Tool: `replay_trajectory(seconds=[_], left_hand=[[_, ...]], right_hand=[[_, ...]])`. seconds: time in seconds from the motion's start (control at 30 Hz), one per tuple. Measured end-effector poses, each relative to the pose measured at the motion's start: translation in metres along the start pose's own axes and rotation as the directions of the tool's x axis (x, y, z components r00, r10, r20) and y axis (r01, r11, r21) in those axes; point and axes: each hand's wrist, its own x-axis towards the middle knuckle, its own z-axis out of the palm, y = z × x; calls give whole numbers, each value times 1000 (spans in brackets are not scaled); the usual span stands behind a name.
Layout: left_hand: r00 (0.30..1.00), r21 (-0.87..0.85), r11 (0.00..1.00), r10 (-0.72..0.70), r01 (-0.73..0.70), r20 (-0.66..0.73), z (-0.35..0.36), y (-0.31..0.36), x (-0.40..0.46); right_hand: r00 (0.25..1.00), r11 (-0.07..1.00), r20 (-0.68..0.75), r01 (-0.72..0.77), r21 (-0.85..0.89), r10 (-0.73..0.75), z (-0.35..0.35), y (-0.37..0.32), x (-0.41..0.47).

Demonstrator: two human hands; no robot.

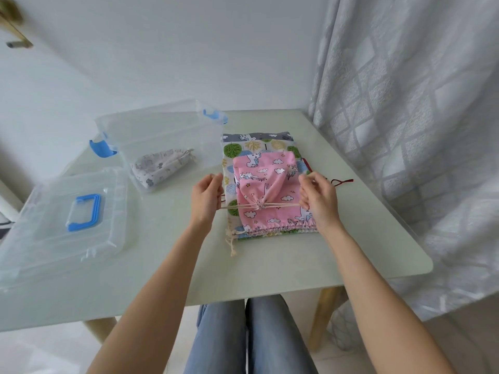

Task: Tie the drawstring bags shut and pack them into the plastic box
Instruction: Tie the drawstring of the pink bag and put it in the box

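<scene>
A pink drawstring bag (266, 179) with a cartoon print lies on top of a stack of flat bags (251, 147) in the middle of the table. Its mouth (259, 205) is gathered tight. The beige drawstring (237, 207) runs taut to both sides. My left hand (206, 197) grips the left cord ends and my right hand (317, 197) grips the right ones, pulled apart. The clear plastic box (162, 122) with blue latches stands open at the back left. One grey patterned bag (162, 167), tied, lies inside it.
The clear box lid (35, 238) with a blue handle (83, 211) lies at the left front of the table (270, 271). A red cord (341, 181) sticks out right of the stack. A patterned curtain (405, 130) hangs along the table's right edge.
</scene>
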Motion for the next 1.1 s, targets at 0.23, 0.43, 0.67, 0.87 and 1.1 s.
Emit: replay_trajectory(seconds=[0.23, 0.43, 0.67, 0.87, 1.1], left_hand=[[982, 313, 941, 77, -128, 170, -1, 1, -12], [976, 469, 856, 194, -218, 100, -3, 5, -11], [947, 105, 993, 24, -60, 319, 5, 25, 1], [885, 183, 938, 196, -295, 421, 28, 35, 39], [855, 108, 957, 187, -271, 484, 35, 19, 44]], right_hand=[[992, 946, 101, 98, -308, -70, 1, 1, -5], [989, 868, 103, 142, -476, -105, 8, 3, -11], [932, 913, 354, 77, -400, 77, 14, -27, 16], [892, 909, 427, 48, -415, 148, 45, -22, 52], [933, 934, 351, 49, -354, 85, 62, -6, 58]])
